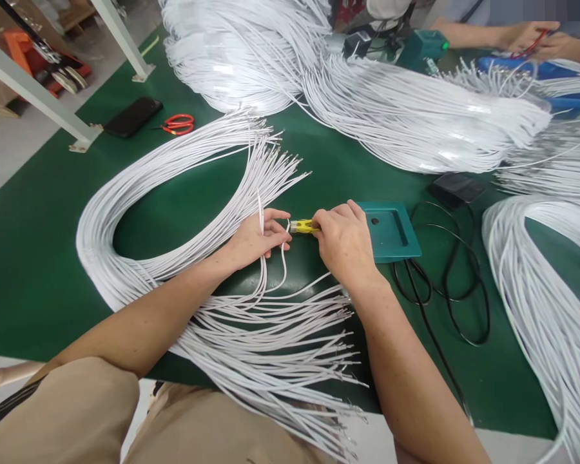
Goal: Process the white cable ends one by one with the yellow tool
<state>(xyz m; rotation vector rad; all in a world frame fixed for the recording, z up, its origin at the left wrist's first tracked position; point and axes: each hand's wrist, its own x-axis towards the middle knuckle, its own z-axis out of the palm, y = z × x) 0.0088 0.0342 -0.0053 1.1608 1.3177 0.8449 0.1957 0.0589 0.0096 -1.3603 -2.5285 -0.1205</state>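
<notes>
My left hand pinches thin white cables that hang down from its fingers, and one cable's end meets a yellow tool with a metal tip. My right hand is closed round that tool from the right; its exact kind cannot be made out. Both hands are above the green table. A large curved bundle of white cables lies around my left forearm, its metal-tipped ends spread out both beyond my left hand and below my right wrist. A teal tray-like box sits just behind my right hand.
Red-handled scissors and a black phone lie at the back left, near a white metal post. Large cable bundles cover the back and right. A black cord loops on the table. A co-worker's hands hold something red.
</notes>
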